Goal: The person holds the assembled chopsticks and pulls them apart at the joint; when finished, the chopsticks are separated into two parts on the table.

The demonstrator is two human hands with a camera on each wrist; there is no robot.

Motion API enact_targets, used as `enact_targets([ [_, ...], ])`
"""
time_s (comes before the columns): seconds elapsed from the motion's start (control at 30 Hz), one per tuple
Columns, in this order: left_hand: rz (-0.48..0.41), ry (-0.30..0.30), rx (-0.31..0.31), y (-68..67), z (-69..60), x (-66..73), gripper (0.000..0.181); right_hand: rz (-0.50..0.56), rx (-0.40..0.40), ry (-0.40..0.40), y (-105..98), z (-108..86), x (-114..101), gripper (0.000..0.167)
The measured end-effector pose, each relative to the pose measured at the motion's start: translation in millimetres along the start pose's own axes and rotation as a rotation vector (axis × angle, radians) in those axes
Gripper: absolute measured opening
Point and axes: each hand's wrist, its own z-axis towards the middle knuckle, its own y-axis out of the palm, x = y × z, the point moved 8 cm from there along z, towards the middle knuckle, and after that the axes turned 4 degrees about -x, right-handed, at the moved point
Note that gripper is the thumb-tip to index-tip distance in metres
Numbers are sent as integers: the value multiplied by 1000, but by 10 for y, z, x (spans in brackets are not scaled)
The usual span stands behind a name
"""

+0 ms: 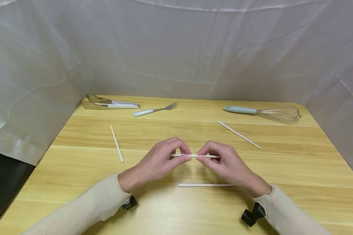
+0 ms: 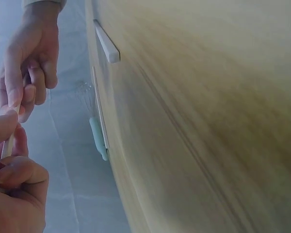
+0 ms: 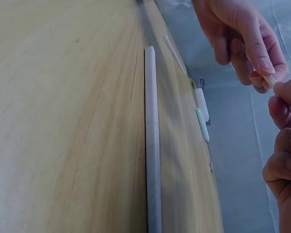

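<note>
1. Left hand (image 1: 164,160) and right hand (image 1: 223,161) nearly meet, each pinching the same white stick (image 1: 194,155) above the table (image 1: 153,209).
2. So lifting looks done; bending or breaking doesn't, I'd judge, though fingers cover parts of it.
3. The near stick (image 1: 206,185) lies unheld, partly hidden by the right arm.
4. Farther out, the left stick (image 1: 116,143), right stick (image 1: 239,135), tongs (image 1: 123,106), fork (image 1: 144,113) and whisk (image 1: 239,110) lie untouched.
</note>
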Motion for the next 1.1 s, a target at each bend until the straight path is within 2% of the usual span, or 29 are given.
enact_targets([
  [0.13,-3,20,11,-14,-3,19,4,-11,2,-31,-1,7,-27,13],
  [0.4,-6,58,26,-58,9,82,5,2,0,-51,-6,8,-52,16],
  [0.57,-4,70,41,-78,14,106,5,-3,-7,-21,-17,25,-61,15],
  [0.8,77,145,76,-90,-2,172,5,-3,-20,27,-23,26,-48,13],
  [1.1,49,121,61,-93,-3,156,5,-15,-23,16,-18,30,-46,15],
])
